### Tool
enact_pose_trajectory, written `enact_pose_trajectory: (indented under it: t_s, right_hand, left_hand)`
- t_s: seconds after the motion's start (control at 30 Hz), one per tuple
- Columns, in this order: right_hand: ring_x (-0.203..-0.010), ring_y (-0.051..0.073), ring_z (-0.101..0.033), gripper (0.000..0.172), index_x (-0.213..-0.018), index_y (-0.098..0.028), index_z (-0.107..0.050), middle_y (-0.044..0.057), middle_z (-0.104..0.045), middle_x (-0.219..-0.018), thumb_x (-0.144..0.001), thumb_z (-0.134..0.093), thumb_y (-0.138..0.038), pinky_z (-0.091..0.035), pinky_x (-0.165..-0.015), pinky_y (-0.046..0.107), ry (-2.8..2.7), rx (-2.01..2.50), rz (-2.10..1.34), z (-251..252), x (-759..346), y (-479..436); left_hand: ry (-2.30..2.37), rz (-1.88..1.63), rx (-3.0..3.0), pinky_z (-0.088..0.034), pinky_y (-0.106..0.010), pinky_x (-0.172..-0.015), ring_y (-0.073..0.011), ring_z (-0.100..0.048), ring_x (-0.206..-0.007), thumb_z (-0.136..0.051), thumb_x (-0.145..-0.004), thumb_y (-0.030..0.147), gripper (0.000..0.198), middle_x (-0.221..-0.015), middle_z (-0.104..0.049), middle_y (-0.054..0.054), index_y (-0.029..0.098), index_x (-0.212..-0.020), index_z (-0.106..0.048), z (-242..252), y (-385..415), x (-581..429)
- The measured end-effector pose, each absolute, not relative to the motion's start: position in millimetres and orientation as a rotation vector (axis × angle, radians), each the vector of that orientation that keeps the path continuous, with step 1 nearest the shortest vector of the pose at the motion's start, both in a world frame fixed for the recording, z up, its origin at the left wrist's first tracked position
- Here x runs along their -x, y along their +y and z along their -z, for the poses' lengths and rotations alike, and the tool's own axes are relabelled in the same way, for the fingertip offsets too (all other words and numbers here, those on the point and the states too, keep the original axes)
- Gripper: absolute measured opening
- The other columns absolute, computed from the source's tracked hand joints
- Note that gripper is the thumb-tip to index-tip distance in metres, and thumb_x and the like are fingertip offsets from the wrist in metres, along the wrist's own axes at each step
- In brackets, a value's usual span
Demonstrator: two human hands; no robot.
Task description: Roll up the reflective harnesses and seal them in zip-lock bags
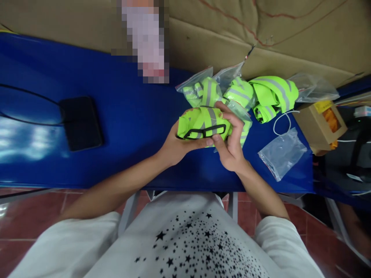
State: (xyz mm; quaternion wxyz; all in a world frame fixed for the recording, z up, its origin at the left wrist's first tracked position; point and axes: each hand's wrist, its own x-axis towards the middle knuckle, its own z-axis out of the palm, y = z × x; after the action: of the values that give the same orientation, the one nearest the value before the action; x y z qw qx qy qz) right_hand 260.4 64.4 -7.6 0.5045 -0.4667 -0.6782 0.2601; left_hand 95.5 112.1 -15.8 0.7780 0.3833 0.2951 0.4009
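My left hand (176, 144) and my right hand (230, 143) both grip a folded neon-green vest (199, 121) with grey reflective stripes and black trim, held just above the blue table (130, 116). The left hand's fingers wrap under the bundle; the right hand's fingers curl over its right end. Behind it lie more folded green vests (272, 92), some inside clear plastic bags (197, 87).
A black phone (81, 123) with a cable lies on the table at the left. An empty clear bag (282, 152) and a white cord (281, 121) lie to the right, next to a small cardboard box (320, 123). Brown cardboard (232, 34) stands behind the table.
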Motion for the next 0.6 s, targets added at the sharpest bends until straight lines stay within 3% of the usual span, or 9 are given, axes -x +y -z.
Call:
enact_pose_trajectory:
  t_s: [0.13, 0.27, 0.43, 0.5, 0.6]
  right_hand:
    - [-0.16, 0.025, -0.022, 0.051, -0.15, -0.035, -0.031, 0.003, -0.032, -0.167, -0.103, -0.049, -0.044, -0.019, -0.131, 0.058, -1.682, 1.141, -0.701, 3, -264, 62]
    - [-0.161, 0.025, -0.019, 0.052, -0.154, -0.034, -0.027, 0.003, -0.029, -0.168, -0.105, -0.041, -0.045, -0.016, -0.132, 0.058, -1.662, 1.157, -0.665, -1, -259, 61]
    - [-0.159, 0.028, -0.023, 0.069, -0.16, -0.039, -0.019, 0.002, -0.025, -0.169, -0.1, -0.052, -0.045, -0.022, -0.131, 0.056, -1.775, 1.361, -0.407, -12, -277, 33]
    - [-0.155, 0.031, -0.029, 0.065, -0.153, -0.041, -0.039, 0.004, -0.034, -0.165, -0.094, -0.066, -0.043, -0.023, -0.129, 0.057, -1.711, 1.643, -0.163, -14, -303, 1]
    - [-0.13, 0.036, -0.056, 0.043, -0.132, -0.026, -0.066, 0.013, -0.061, -0.137, -0.092, -0.071, -0.04, -0.041, -0.112, 0.061, -1.52, 2.087, 0.17, -2, -350, -58]
  left_hand:
    - [0.713, -0.908, -0.93, -0.053, -0.043, -0.108, -0.0297, -0.063, -0.126, -0.098, -0.057, 0.02, 0.073, -0.123, -0.072, -0.005, 0.023, -0.122, -0.064, 17, 114, -92]
    - [0.73, -0.965, -1.058, -0.048, -0.041, -0.114, -0.0293, -0.062, -0.128, -0.099, -0.053, 0.018, 0.074, -0.125, -0.071, -0.004, 0.024, -0.118, -0.065, 20, 114, -92]
    - [0.732, -0.864, -0.929, -0.057, -0.045, -0.104, -0.0293, -0.07, -0.115, -0.098, -0.054, 0.02, 0.07, -0.116, -0.075, -0.004, 0.023, -0.117, -0.067, 26, 108, -97]
    - [0.719, -0.81, -0.885, -0.06, -0.045, -0.099, -0.0301, -0.072, -0.112, -0.098, -0.055, 0.02, 0.065, -0.114, -0.077, -0.006, 0.022, -0.114, -0.07, 24, 107, -98]
    - [0.709, -0.776, -0.826, -0.063, -0.045, -0.096, -0.0302, -0.074, -0.108, -0.097, -0.057, 0.019, 0.058, -0.111, -0.078, -0.005, 0.023, -0.11, -0.074, 16, 109, -97]
